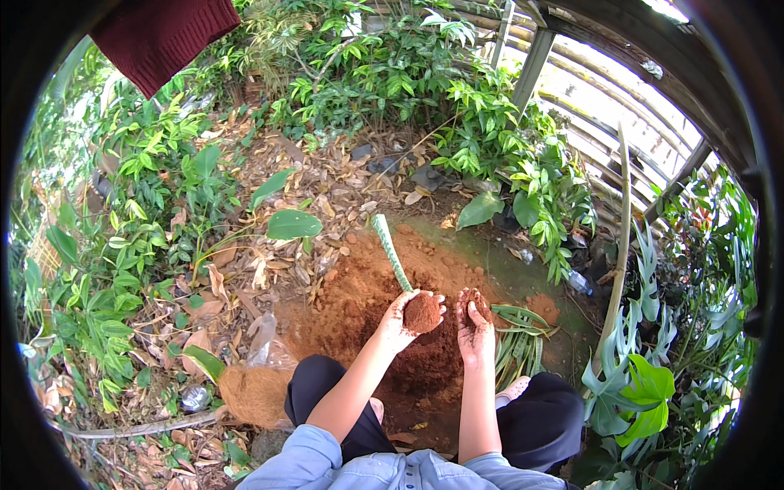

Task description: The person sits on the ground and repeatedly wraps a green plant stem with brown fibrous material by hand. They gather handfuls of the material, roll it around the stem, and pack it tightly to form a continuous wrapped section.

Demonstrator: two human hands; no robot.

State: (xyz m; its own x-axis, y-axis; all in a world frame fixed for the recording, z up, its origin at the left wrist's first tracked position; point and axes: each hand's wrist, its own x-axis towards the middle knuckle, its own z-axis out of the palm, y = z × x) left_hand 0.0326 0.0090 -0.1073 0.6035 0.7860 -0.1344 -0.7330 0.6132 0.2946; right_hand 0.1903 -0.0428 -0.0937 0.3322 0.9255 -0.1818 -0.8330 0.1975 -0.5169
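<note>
My left hand [399, 320] cups a rounded clump of reddish-brown soil [422, 312], its fingers curled round the far side. A long, banded green snake plant leaf [389, 251] rises just beyond that hand. Its lower end is hidden, so I cannot tell whether it is in the clump or in the ground. To the right, my right hand [474, 331] is closed round some dark brown soil [481, 309], with dirt on its fingers. Both hands are above a mound of loose reddish soil [358, 284] between my knees. A gap separates them.
More banded leaves [519, 336] lie right of my right hand. Brown fibre [251, 395] in a clear plastic bag [269, 347] sits by my left knee. Dry leaves and shrubs lie around, with a plastic bottle [579, 282] near the slatted fence [608, 102]. Maroon cloth [167, 41] hangs upper left.
</note>
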